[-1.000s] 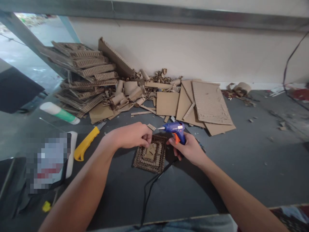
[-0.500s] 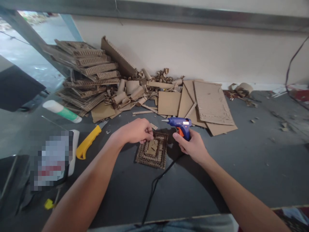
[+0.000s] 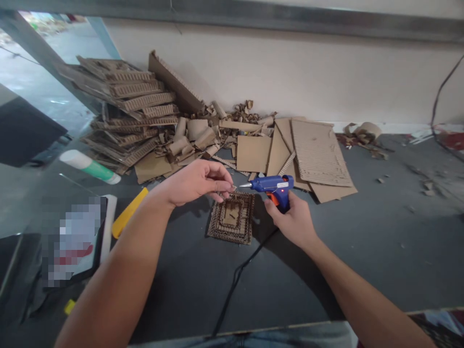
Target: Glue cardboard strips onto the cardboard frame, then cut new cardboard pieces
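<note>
My right hand (image 3: 292, 217) is wrapped round the grip of a blue glue gun (image 3: 271, 183) with an orange trigger and a small red light. Its nozzle points left, close to my left fingertips. My left hand (image 3: 203, 181) pinches a small cardboard piece (image 3: 234, 189) between thumb and fingers. Below both hands, a square of layered corrugated cardboard (image 3: 231, 217) lies on the dark table, with stepped frames around a flat centre that bears small dark bits. The black cord (image 3: 235, 280) runs down from the gun toward the table's front edge.
Stacked cardboard (image 3: 134, 101) stands back left, beside curled scraps (image 3: 197, 133). Flat cardboard sheets (image 3: 321, 152) lie behind the gun. On the left are a green-and-white tube (image 3: 90, 166), a yellow cutter (image 3: 128, 212) partly behind my arm, and a tablet-like device (image 3: 107, 227).
My left hand has lifted from the layered square and moved up, a small piece now showing in its fingertips. The glue gun has shifted slightly, its nozzle now near those fingertips.
</note>
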Available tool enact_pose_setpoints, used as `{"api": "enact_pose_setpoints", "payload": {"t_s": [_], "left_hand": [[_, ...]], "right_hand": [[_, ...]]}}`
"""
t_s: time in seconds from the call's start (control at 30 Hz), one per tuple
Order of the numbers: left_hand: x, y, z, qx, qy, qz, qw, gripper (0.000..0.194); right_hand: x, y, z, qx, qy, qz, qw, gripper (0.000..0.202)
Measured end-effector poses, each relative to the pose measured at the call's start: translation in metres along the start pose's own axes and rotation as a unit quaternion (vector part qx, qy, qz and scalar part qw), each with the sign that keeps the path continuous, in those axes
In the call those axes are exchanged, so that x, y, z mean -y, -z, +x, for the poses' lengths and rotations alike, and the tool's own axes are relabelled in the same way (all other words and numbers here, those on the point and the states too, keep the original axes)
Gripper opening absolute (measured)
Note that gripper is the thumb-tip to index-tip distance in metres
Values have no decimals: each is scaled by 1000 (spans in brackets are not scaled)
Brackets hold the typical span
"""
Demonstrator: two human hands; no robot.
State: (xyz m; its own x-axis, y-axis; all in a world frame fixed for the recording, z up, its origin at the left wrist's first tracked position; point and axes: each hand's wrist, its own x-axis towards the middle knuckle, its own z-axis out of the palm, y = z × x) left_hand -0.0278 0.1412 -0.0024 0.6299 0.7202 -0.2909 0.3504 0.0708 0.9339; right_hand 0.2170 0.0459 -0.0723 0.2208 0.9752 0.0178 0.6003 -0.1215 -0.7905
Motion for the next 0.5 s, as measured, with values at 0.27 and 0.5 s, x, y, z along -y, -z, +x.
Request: {"api": "enact_pose_setpoints", "payload": {"t_s": [0.27,0.5], "left_hand": [[-1,1,1,-19,-24,13,999,16],[-8,-5,0,-6,-6,-8,1000,16]], "right_hand": [[-5,-1,-1,17,3,18,1000,27],[-5,-2,-2,30,-7,29,999,24]]}}
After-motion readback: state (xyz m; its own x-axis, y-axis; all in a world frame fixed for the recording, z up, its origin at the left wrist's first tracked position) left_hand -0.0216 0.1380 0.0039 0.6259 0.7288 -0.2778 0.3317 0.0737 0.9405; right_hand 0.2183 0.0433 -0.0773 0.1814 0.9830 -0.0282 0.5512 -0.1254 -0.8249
